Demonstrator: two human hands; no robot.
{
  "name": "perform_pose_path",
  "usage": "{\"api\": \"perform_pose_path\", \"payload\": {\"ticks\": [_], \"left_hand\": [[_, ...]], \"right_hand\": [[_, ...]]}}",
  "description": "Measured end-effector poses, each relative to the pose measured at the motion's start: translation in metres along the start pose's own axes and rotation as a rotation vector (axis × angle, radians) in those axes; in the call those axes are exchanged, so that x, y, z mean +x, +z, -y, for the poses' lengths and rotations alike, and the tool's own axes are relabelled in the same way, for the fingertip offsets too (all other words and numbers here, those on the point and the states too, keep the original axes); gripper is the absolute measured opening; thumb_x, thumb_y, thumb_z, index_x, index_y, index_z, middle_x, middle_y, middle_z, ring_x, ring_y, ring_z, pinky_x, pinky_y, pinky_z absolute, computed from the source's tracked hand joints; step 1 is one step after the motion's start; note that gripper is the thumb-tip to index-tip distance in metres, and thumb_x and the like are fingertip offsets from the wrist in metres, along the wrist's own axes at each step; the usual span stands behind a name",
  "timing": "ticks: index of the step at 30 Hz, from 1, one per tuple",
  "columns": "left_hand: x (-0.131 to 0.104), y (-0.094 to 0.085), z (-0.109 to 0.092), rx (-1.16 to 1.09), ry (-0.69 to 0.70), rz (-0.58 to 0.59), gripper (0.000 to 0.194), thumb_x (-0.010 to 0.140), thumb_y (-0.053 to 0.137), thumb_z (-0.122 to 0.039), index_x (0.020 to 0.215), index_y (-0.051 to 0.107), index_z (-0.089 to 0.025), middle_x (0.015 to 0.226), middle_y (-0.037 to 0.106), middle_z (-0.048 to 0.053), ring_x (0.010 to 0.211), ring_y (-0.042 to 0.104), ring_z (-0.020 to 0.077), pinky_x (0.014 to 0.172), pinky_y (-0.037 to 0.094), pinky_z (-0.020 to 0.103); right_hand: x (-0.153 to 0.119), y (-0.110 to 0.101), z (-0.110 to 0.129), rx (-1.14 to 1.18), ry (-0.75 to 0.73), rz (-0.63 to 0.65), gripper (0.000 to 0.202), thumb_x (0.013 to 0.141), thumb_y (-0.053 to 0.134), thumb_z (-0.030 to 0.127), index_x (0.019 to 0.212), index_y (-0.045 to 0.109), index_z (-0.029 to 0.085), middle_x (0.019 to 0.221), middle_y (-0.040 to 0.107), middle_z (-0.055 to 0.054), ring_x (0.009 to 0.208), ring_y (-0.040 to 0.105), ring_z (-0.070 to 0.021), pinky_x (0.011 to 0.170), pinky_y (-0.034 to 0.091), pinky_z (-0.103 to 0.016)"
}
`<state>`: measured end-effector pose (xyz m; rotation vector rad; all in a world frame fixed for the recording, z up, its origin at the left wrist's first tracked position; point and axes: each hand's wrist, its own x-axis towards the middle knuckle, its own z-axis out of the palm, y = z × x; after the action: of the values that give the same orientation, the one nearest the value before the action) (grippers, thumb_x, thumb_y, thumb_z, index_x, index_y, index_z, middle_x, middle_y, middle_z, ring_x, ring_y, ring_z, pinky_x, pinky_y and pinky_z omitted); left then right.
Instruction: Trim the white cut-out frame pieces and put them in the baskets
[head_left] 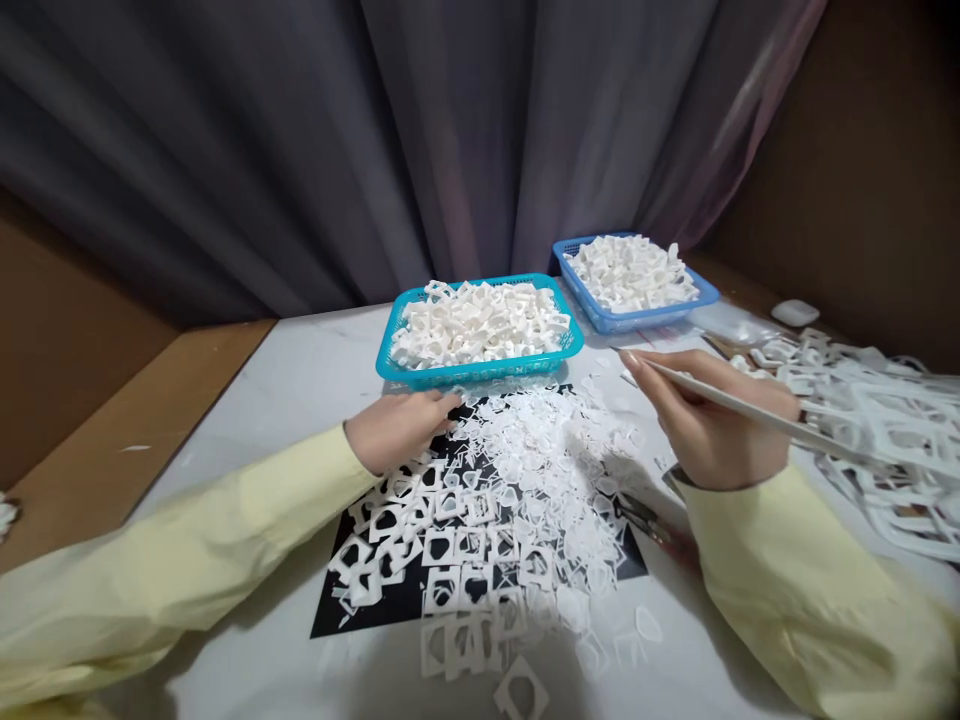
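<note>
My left hand [401,432] lies palm down over the left edge of small white pieces, just before the turquoise basket [480,376]. Its fingers stretch to the right, partly hidden, with nothing visible in them. My right hand [712,415], raised at the right, grips a long thin greyish-white stick-like tool [750,408] that slants down to the right. Square white pieces with cut-out holes [440,547] are set in rough rows on a black mat [337,612]. Thin white scraps [547,440] are heaped beside them. Near my right wrist lies a metal tool with a reddish handle [649,522].
Small white parts fill the turquoise basket and a blue basket [637,322] behind it. White frame-like sprues [885,420] pile up at the right. A grey curtain [450,150] hangs behind the white table [247,400], with brown panels [67,300] at both sides.
</note>
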<state>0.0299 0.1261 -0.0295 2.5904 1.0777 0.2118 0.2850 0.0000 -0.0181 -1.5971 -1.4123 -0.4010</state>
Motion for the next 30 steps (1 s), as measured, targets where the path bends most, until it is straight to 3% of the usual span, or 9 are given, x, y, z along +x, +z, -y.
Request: {"api": "perform_pose_path", "payload": {"ticks": [5, 9, 11, 14, 17, 20, 24, 27, 30], "left_hand": [[0.018, 0.018, 0.000, 0.184, -0.058, 0.062, 0.023, 0.088, 0.039, -0.028, 0.090, 0.055, -0.010, 0.072, 0.061, 0.014, 0.058, 0.058, 0.0235, 0.055, 0.039, 0.033], [0.022, 0.012, 0.005, 0.183, -0.045, 0.094, 0.022, 0.090, 0.037, -0.025, 0.084, 0.054, -0.013, 0.063, 0.060, 0.008, 0.053, 0.056, 0.0193, 0.050, 0.036, 0.029], [0.016, 0.006, -0.001, 0.154, -0.013, 0.103, 0.020, 0.091, 0.037, -0.026, 0.087, 0.053, -0.015, 0.061, 0.060, 0.005, 0.053, 0.056, 0.0168, 0.049, 0.037, 0.027], [0.002, 0.002, -0.020, 0.002, 0.062, 0.043, 0.019, 0.092, 0.038, -0.029, 0.096, 0.051, -0.017, 0.066, 0.063, 0.002, 0.055, 0.058, 0.0134, 0.054, 0.043, 0.025], [-0.013, 0.008, -0.042, -0.466, 0.199, -0.110, 0.012, 0.086, 0.051, -0.026, 0.093, 0.054, -0.017, 0.082, 0.066, 0.005, 0.062, 0.063, 0.0124, 0.058, 0.050, 0.024], [-0.021, 0.017, -0.056, -0.741, 0.230, -0.091, 0.014, 0.081, 0.058, -0.022, 0.094, 0.056, -0.016, 0.088, 0.066, 0.008, 0.068, 0.063, 0.0141, 0.062, 0.053, 0.027], [-0.022, 0.018, -0.062, -0.974, 0.138, 0.024, 0.019, 0.082, 0.057, -0.025, 0.099, 0.054, -0.015, 0.097, 0.064, 0.010, 0.087, 0.061, 0.0181, 0.074, 0.052, 0.031], [-0.021, 0.016, -0.065, -1.089, 0.026, 0.046, 0.015, 0.086, 0.053, -0.031, 0.094, 0.055, -0.018, 0.086, 0.065, 0.003, 0.079, 0.061, 0.0140, 0.073, 0.049, 0.026], [-0.021, 0.015, -0.068, -1.079, -0.117, 0.011, 0.017, 0.086, 0.052, -0.032, 0.080, 0.060, -0.018, 0.073, 0.061, -0.002, 0.072, 0.058, 0.0097, 0.072, 0.045, 0.021]], "right_hand": [[-0.001, -0.001, 0.001, -0.003, -0.021, -0.005, 0.016, 0.083, 0.059, 0.032, 0.078, 0.070, 0.022, 0.060, 0.070, 0.000, 0.049, 0.062, -0.0135, 0.045, 0.043, -0.027], [-0.001, 0.001, 0.005, 0.081, 0.044, 0.067, 0.013, 0.080, 0.062, 0.029, 0.075, 0.070, 0.021, 0.055, 0.068, 0.001, 0.045, 0.059, -0.0114, 0.045, 0.044, -0.025], [0.000, 0.002, 0.008, 0.232, 0.191, 0.216, 0.013, 0.078, 0.064, 0.030, 0.073, 0.070, 0.020, 0.050, 0.065, 0.002, 0.038, 0.056, -0.0096, 0.042, 0.045, -0.023], [0.002, 0.007, 0.011, 0.532, 0.400, 0.575, 0.012, 0.075, 0.067, 0.029, 0.069, 0.070, 0.019, 0.054, 0.068, 0.002, 0.035, 0.055, -0.0080, 0.037, 0.046, -0.019], [0.001, 0.013, 0.012, 0.779, 0.473, 0.782, 0.011, 0.071, 0.070, 0.027, 0.064, 0.068, 0.019, 0.072, 0.073, -0.002, 0.050, 0.065, -0.0111, 0.043, 0.052, -0.019], [-0.004, 0.017, 0.014, 0.931, 0.489, 0.746, 0.014, 0.072, 0.070, 0.023, 0.059, 0.064, 0.018, 0.078, 0.074, -0.003, 0.068, 0.070, -0.0152, 0.056, 0.057, -0.023], [-0.012, 0.014, 0.023, 0.967, 0.413, 0.649, 0.011, 0.074, 0.068, 0.020, 0.064, 0.062, 0.018, 0.081, 0.074, -0.003, 0.080, 0.070, -0.0158, 0.069, 0.059, -0.026], [-0.018, 0.010, 0.031, 0.886, 0.266, 0.566, 0.007, 0.078, 0.064, 0.018, 0.071, 0.064, 0.017, 0.089, 0.073, -0.005, 0.088, 0.069, -0.0161, 0.078, 0.058, -0.028], [-0.026, 0.011, 0.036, 0.742, 0.021, 0.456, 0.008, 0.082, 0.058, 0.012, 0.079, 0.063, 0.016, 0.091, 0.072, -0.007, 0.094, 0.067, -0.0159, 0.084, 0.056, -0.031]]}}
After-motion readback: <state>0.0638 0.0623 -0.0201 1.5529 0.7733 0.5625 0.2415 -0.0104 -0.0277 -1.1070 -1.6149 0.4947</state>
